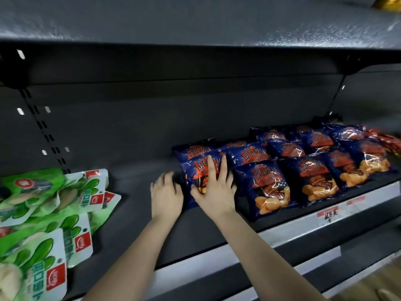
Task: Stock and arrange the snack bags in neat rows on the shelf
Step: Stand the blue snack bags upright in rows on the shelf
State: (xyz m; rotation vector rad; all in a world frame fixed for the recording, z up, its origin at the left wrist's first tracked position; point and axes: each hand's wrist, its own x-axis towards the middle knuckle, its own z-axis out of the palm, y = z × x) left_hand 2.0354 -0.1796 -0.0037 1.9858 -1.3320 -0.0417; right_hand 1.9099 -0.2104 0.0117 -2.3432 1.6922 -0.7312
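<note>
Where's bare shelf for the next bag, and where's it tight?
Free: the bare shelf between the green bags at left and the left hand, back to the rear wall. Crowded: right of the right hand, which rests on the leftmost blue bag; blue chip bags overlap in rows out to the red bags.

Blue chip bags (269, 183): "田园薯片" in orange. Green bags (43, 253) lettering, handwritten shelf-edge tag (329, 216): illegible.

Red-and-white price tag (329, 214), blurred gold item (388, 2) top right
</note>
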